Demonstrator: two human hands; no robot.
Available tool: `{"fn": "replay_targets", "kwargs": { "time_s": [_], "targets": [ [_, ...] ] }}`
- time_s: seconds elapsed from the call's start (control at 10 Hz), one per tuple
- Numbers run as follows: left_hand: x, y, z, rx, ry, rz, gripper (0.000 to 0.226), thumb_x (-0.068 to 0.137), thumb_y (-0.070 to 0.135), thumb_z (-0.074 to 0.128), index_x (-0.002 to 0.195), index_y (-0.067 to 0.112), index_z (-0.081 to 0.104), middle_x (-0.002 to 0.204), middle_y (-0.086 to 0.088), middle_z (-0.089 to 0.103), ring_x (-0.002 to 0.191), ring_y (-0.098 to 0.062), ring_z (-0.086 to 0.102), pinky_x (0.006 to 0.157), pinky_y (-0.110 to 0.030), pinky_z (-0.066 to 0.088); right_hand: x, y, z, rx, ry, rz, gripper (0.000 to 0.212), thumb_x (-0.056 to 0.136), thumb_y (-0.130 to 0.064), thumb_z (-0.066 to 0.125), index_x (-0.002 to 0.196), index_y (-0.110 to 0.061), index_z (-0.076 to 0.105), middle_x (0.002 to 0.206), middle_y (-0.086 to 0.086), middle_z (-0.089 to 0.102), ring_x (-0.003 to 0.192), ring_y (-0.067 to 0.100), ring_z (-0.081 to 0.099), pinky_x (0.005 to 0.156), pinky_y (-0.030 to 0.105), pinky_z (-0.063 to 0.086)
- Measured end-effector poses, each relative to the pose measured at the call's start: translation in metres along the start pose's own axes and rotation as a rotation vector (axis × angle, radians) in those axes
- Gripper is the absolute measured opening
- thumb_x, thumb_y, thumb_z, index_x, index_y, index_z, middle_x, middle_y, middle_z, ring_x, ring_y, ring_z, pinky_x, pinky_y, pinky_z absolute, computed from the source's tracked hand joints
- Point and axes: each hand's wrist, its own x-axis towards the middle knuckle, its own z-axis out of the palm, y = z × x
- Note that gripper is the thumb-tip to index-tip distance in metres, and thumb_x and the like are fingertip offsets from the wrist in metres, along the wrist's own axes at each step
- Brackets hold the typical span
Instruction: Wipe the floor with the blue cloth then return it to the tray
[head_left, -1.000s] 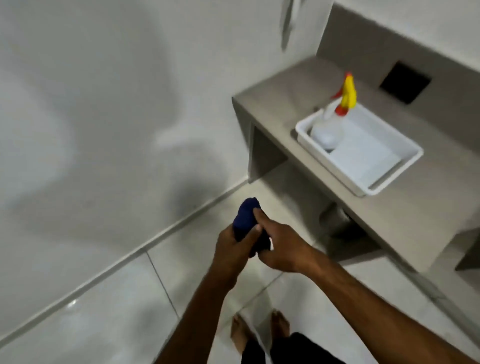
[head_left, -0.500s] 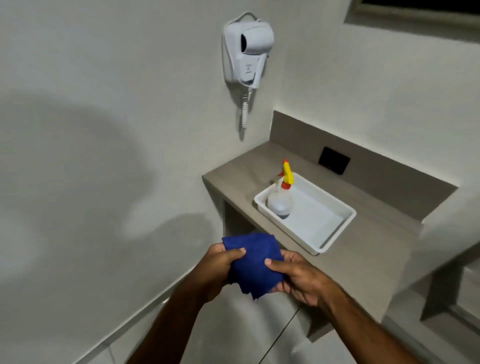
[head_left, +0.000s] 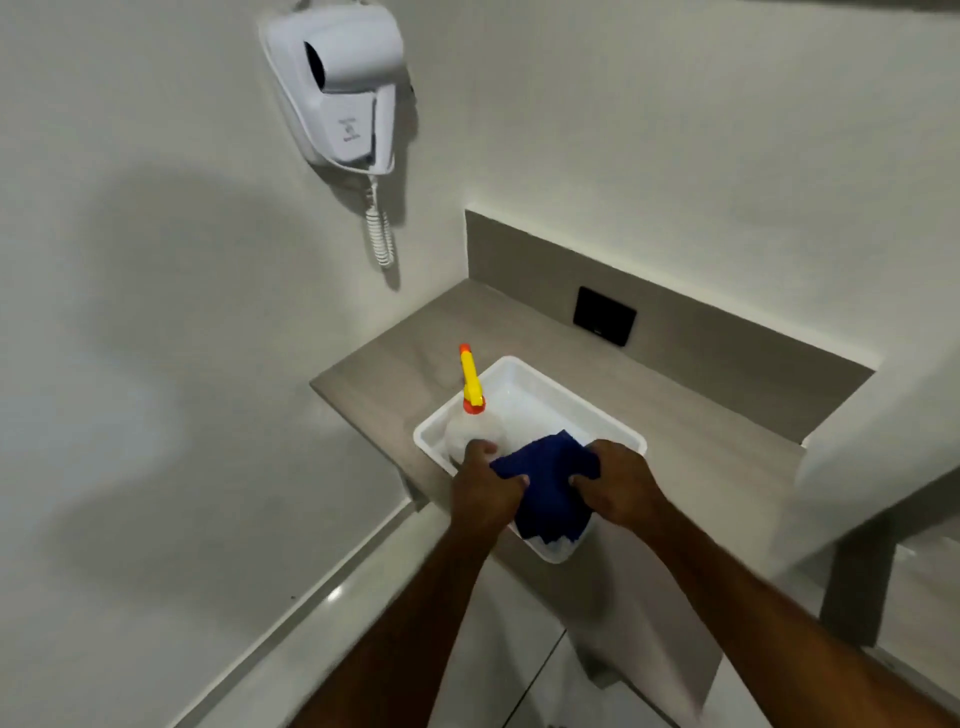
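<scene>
The blue cloth is bunched between both my hands, over the near half of the white tray. My left hand grips its left edge and my right hand grips its right edge. The cloth's lower end hangs down inside the tray near the front corner; I cannot tell whether it rests on the tray's bottom. The tray sits on the grey counter.
A clear spray bottle with a yellow and orange nozzle stands in the tray's left corner, beside my left hand. A white hair dryer hangs on the wall above. A black socket sits in the backsplash. The tiled floor lies below.
My view has risen from the floor to the counter. Both hands have carried the cloth up and forward, from in front of the counter to over the tray.
</scene>
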Motion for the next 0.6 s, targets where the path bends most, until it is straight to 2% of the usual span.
{"fn": "replay_targets", "kwargs": {
  "time_s": [0.1, 0.2, 0.3, 0.4, 0.5, 0.6],
  "targets": [
    [0.025, -0.005, 0.027, 0.317, 0.032, 0.068, 0.032, 0.08, 0.028, 0.073, 0.106, 0.016, 0.06, 0.106, -0.006, 0.07, 0.1, -0.026, 0.066, 0.086, -0.036, 0.053, 0.031, 0.019, 0.015, -0.071, -0.054, 0.002, 0.033, 0.089, -0.018, 0.066, 0.117, -0.003, 0.059, 0.116, 0.016, 0.067, 0.109, 0.031, 0.062, 0.097, 0.037, 0.05],
    [0.033, -0.017, 0.039, 0.572, 0.032, 0.121, 0.021, 0.082, 0.027, 0.069, 0.099, 0.016, 0.065, 0.104, -0.005, 0.071, 0.102, -0.026, 0.067, 0.085, -0.039, 0.055, 0.054, 0.031, 0.032, -0.2, -0.176, -0.046, 0.036, 0.088, -0.023, 0.066, 0.116, -0.002, 0.056, 0.117, 0.018, 0.066, 0.109, 0.031, 0.062, 0.094, 0.036, 0.05],
    [0.033, -0.022, 0.04, 0.727, 0.029, 0.144, 0.014, 0.083, 0.025, 0.068, 0.092, 0.013, 0.069, 0.101, -0.008, 0.07, 0.099, -0.027, 0.067, 0.084, -0.042, 0.059, 0.068, 0.031, 0.043, -0.312, -0.271, -0.089, 0.036, 0.087, -0.024, 0.067, 0.115, -0.004, 0.057, 0.116, 0.016, 0.066, 0.106, 0.03, 0.063, 0.09, 0.035, 0.05],
    [0.029, -0.024, 0.034, 0.874, 0.068, 0.248, 0.019, 0.085, 0.029, 0.068, 0.095, 0.014, 0.072, 0.101, -0.007, 0.072, 0.1, -0.027, 0.064, 0.088, -0.042, 0.057, 0.074, 0.032, 0.047, -0.497, -0.281, -0.148, 0.029, 0.087, -0.028, 0.065, 0.109, -0.009, 0.058, 0.11, 0.011, 0.068, 0.098, 0.027, 0.066, 0.079, 0.035, 0.051],
    [0.022, -0.027, 0.012, 0.936, 0.129, 0.376, 0.029, 0.084, 0.036, 0.064, 0.104, 0.017, 0.07, 0.104, -0.004, 0.074, 0.1, -0.027, 0.062, 0.085, -0.04, 0.053, 0.072, 0.031, 0.047, -0.765, -0.291, -0.149, 0.031, 0.087, -0.038, 0.064, 0.107, -0.015, 0.061, 0.106, 0.004, 0.069, 0.094, 0.023, 0.068, 0.07, 0.033, 0.045],
    [0.016, -0.03, -0.023, 1.014, 0.242, 0.457, 0.033, 0.085, 0.04, 0.058, 0.102, 0.014, 0.067, 0.101, -0.008, 0.073, 0.093, -0.032, 0.062, 0.078, -0.04, 0.05, 0.075, 0.01, 0.034, -0.919, -0.246, -0.213, 0.031, 0.084, -0.039, 0.064, 0.106, -0.018, 0.064, 0.108, 0.003, 0.069, 0.096, 0.023, 0.068, 0.076, 0.035, 0.051]
  ]
}}
